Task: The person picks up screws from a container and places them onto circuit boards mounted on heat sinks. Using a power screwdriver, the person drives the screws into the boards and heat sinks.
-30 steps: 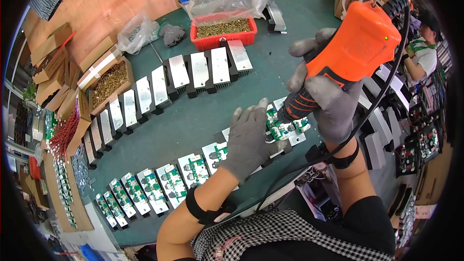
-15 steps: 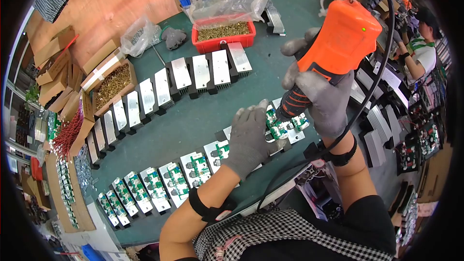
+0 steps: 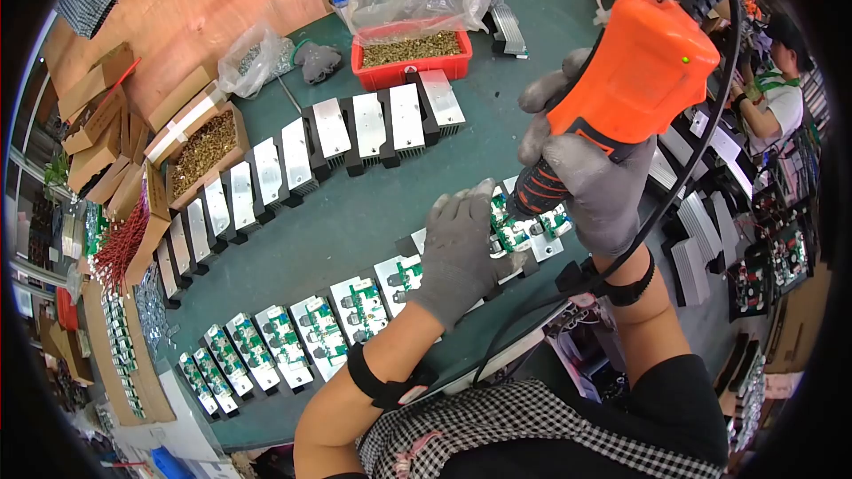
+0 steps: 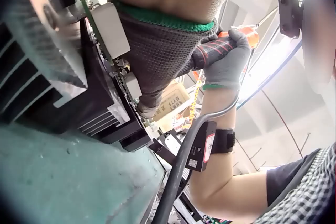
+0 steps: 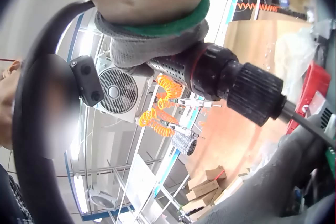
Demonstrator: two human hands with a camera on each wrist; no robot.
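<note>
My gloved right hand point(image 3: 603, 173) grips an orange and black electric screwdriver point(image 3: 635, 71), its nose angled down to a green circuit board point(image 3: 510, 235) on a metal heatsink point(image 3: 547, 247). In the right wrist view, the black chuck point(image 5: 255, 94) carries a thin steel bit point(image 5: 307, 124) running toward the board. My gloved left hand point(image 3: 457, 253) lies with outstretched fingers and spread thumb over the left part of this board and heatsink. More heatsinks with green boards, such as this board point(image 3: 362, 309), stand in a row left of it.
Bare heatsinks point(image 3: 330, 130) form a curved row behind. A red bin point(image 3: 413, 62) and a cardboard box point(image 3: 206, 149) hold small brass-coloured parts. The screwdriver's black cable point(image 3: 701, 173) loops past my right wrist. More heatsinks point(image 3: 688, 270) stand at right; another person point(image 3: 781, 115) is beyond.
The screwdriver and my right hand shifted slightly left and its body tilted more upright, then swung back a little right. My left hand stays on the board.
</note>
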